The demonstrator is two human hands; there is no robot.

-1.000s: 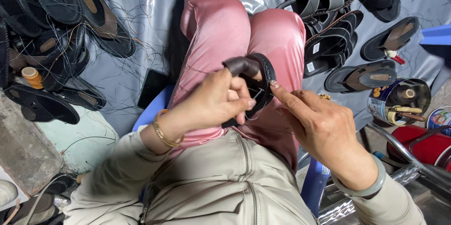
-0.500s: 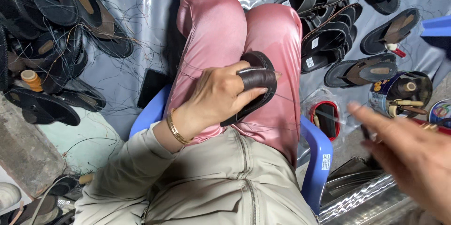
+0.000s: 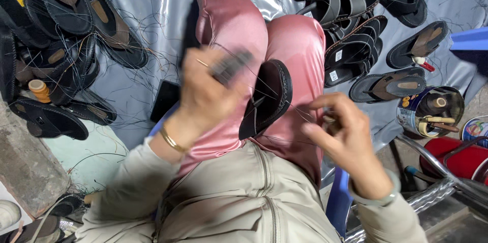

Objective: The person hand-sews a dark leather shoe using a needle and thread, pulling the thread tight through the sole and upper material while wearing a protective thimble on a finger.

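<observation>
Dark sandal [image 3: 267,98] lies sole-down across the person's lap on the pink trousers [image 3: 229,24], tilted toe toward 1 o'clock. Left hand [image 3: 206,95] is raised at the sandal's 9 o'clock, fingers closed on a small dark tool [image 3: 230,65], blurred. Right hand [image 3: 345,131] sits at the sandal's 4 o'clock, fingertips pinched together; what it grips is too blurred to tell. Thin thread [image 3: 264,83] crosses the sandal. Sandal pile [image 3: 351,24] at 1 o'clock, tin of tools [image 3: 429,111] at 3.

Matt dark leather sandal [image 3: 267,98] on glossy pink satin trousers [image 3: 295,50]
</observation>
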